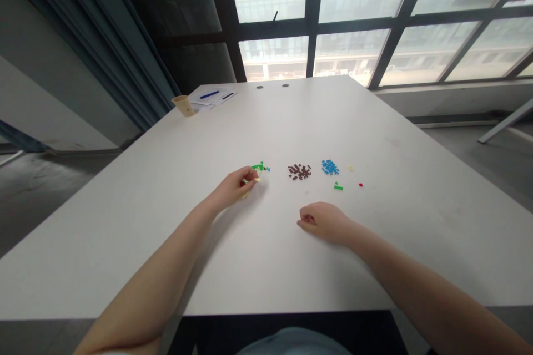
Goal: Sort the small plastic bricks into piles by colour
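Observation:
My left hand (235,186) is closed in a pinch, with a small pale yellow toy brick (257,179) at its fingertips. Just beyond it lies a mixed pile of mostly green bricks (259,166); more yellow pieces (245,195) show partly beneath the hand. My right hand (325,221) rests near the tabletop, fingers curled in, and what they hold, if anything, is hidden. In front of the right hand are a heap of dark brown bricks (299,172) and a heap of blue bricks (330,167). Nearby sit green pieces (338,187).
A red piece (360,184) and a pale yellow piece (350,168) lie to the right on the white table (291,122). At the far left stand a paper cup (184,106) and papers (212,101) with a blue pen (209,94). Windows line the back.

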The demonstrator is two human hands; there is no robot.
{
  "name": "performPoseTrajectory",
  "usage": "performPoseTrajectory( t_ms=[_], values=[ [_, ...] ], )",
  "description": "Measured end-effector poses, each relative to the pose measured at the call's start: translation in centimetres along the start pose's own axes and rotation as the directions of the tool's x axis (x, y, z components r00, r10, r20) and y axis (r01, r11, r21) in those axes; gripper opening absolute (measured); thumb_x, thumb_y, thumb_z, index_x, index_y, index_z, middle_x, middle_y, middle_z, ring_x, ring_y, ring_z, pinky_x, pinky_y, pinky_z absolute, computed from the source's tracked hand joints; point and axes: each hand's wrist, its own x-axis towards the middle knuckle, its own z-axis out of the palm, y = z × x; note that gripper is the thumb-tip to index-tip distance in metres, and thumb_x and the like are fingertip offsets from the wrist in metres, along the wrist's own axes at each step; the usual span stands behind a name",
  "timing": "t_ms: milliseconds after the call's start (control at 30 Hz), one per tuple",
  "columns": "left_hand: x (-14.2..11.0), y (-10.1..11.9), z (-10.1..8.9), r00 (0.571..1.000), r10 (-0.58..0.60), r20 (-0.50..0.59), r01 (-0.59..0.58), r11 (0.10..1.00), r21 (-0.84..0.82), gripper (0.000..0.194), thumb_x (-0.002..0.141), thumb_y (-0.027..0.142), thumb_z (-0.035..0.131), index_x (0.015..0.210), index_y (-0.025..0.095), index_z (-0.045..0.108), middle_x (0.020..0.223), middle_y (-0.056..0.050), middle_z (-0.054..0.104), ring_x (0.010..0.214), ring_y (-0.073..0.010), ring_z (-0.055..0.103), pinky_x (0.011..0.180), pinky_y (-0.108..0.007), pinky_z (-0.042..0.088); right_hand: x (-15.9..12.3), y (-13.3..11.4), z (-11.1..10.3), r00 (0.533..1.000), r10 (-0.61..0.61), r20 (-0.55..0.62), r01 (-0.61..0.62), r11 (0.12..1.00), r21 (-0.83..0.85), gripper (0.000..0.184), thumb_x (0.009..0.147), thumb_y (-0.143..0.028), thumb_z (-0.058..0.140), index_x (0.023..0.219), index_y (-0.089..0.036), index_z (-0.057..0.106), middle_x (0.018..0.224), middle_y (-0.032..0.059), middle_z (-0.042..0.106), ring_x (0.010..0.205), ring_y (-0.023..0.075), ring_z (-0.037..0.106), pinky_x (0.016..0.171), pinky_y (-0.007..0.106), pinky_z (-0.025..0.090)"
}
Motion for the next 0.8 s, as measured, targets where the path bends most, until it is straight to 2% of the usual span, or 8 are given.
performPoseTrajectory(
  t_ms=[133,233,367,533,800],
  values=[
    [-0.8,2.6,3.5,0.995,0.097,0.002,-0.094,0.967,-0.236,0.022,0.077,0.037,0.057,0.082,0.016,0.054,0.076,-0.001,0.054,0.064,-0.0095,0.047,0.057,-0.02,0.036,0.1,0.1,0.0,1.0,0.005,0.011,-0.005,1.0,-0.012,0.023,0.08,-0.031,0.047,0.063,-0.018,0.053,0.061,0.0002,0.053,0.055,0.0099,0.038,0.052,0.023,0.02],
    [-1.6,4.0,6.2,0.995,0.093,-0.022,-0.095,0.925,-0.368,0.022,0.077,0.036,0.059,0.084,0.016,0.054,0.078,-0.002,0.055,0.068,-0.01,0.049,0.06,-0.02,0.038,0.0,0.1,0.1,1.0,0.011,0.008,-0.01,1.0,-0.011,0.024,0.08,-0.032,0.046,0.062,-0.018,0.052,0.06,-0.0001,0.052,0.054,0.0096,0.036,0.051,0.023,0.019],
    [-2.5,4.4,8.5,0.986,0.088,-0.14,-0.134,0.921,-0.365,0.019,0.079,0.034,0.057,0.084,0.016,0.055,0.076,-0.002,0.055,0.065,-0.0092,0.049,0.058,-0.02,0.039,0.0,0.2,0.2,1.0,0.007,0.001,-0.007,1.0,-0.002,0.024,0.08,-0.032,0.045,0.062,-0.018,0.051,0.059,-0.0001,0.052,0.053,0.0096,0.034,0.051,0.023,0.018],
    [-2.8,4.0,9.2,0.95,0.175,-0.258,-0.246,0.93,-0.273,0.017,0.08,0.032,0.056,0.088,0.017,0.056,0.078,-0.003,0.056,0.069,-0.0106,0.052,0.063,-0.022,0.043,0.0,0.2,0.0,1.0,0.002,0.008,-0.002,1.0,0.019,0.024,0.08,-0.031,0.045,0.063,-0.017,0.053,0.06,0.0013,0.052,0.055,0.0099,0.035,0.053,0.023,0.018],
    [-2.8,3.7,9.2,0.941,0.23,-0.248,-0.285,0.934,-0.216,0.015,0.081,0.031,0.055,0.086,0.017,0.057,0.076,-0.003,0.056,0.067,-0.0106,0.052,0.062,-0.023,0.043,0.0,0.0,-0.2,1.0,0.001,0.006,-0.001,1.0,0.028,0.022,0.079,-0.031,0.046,0.061,-0.017,0.049,0.059,-0.0004,0.05,0.055,0.0095,0.035,0.052,0.023,0.02]
  ],
)
